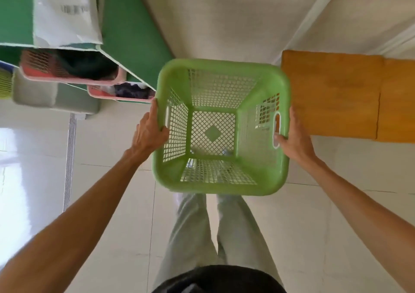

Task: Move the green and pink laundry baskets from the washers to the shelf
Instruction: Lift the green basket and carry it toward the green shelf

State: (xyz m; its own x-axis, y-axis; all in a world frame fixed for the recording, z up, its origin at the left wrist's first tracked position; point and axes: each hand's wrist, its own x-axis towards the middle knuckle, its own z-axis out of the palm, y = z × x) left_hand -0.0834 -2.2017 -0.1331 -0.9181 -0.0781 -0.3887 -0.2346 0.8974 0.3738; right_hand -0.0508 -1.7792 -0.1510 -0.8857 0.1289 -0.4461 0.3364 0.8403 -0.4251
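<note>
I hold an empty green laundry basket (221,185) in front of me, above the tiled floor. My left hand (149,131) grips its left rim by the handle slot. My right hand (294,139) grips the right rim, fingers through the handle slot. To the left, two pink baskets, a larger one (74,78) and a smaller one (121,97), sit in the green shelf (134,39), both with dark clothes inside.
A wooden cabinet or bench (336,95) stands to the right of the basket against a pale wall. A grey bin (33,95) and a yellow-green basket (4,84) sit at the far left. My legs show below on the glossy white tile floor (112,203).
</note>
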